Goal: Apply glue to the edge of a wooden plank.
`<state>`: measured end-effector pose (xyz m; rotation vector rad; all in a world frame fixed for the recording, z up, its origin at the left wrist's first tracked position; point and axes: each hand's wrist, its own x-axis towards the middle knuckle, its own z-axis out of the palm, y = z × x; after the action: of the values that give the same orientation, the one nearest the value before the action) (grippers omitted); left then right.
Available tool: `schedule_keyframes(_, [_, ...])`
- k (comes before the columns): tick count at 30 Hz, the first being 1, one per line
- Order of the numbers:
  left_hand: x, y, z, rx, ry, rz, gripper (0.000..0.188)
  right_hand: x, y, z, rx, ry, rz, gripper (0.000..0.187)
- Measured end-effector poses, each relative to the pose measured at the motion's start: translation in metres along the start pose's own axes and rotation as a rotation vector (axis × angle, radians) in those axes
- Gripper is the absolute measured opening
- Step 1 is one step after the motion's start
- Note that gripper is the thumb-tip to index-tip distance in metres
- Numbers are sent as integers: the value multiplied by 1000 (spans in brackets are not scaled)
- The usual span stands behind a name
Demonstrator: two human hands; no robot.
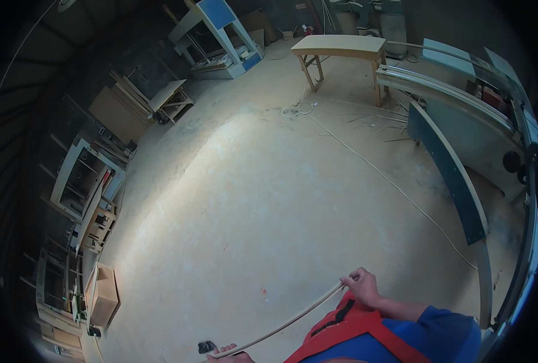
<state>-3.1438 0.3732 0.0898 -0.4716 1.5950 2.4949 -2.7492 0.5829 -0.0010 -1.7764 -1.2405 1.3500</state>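
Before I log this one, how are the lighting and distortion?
Head view: strong fisheye bend, the machine edge at right curves; black vignette around the rim; left side dark, the sawdust floor brightly lit mid-frame; right hand and thin wooden strip reasonably sharp.

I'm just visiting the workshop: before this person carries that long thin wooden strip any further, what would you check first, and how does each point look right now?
1. Right hand closed on the strip: ok, fingers wrap its end.
2. Left hand on the other end: cannot tell, it is cut off at the picture's lower edge.
3. Strip whole: ok, it runs unbroken between the hands; its curve may be the lens.
4. Floor ahead: not ok, a white cable trails across it, with wood scraps near the machine.
5. Room to swing: ok, the bench stands far off.
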Motion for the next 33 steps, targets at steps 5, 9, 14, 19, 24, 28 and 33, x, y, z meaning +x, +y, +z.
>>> schedule_keyframes(5, [60, -20, 143, -118, 32, -1, 44, 134, -120, 64, -216, -61, -80, 55])
schedule_keyframes(9, [124, -79, 258, -150, 110, -24, 42, 256, -155, 130, -210, -138, 5, 59])
schedule_keyframes(14, [222, -187, 432, -87, 131, -48, 44, 418, -195, 191, -163, -47, 84, 64])
schedule_keyframes(19, [344, -265, 614, 33, -153, -263, 55, 524, -303, 225, -308, 100, -70, 58])
schedule_keyframes(24, [404, -278, 840, 77, -126, -298, 65, 626, -417, 250, -441, -62, -403, 32])
schedule_keyframes(28, [468, -325, 969, 112, -264, -331, 75, 728, -470, 300, -512, -165, -450, 21])
schedule_keyframes(33, [535, -372, 1130, 82, -336, -277, 73, 910, -538, 377, -473, -269, -426, 21])
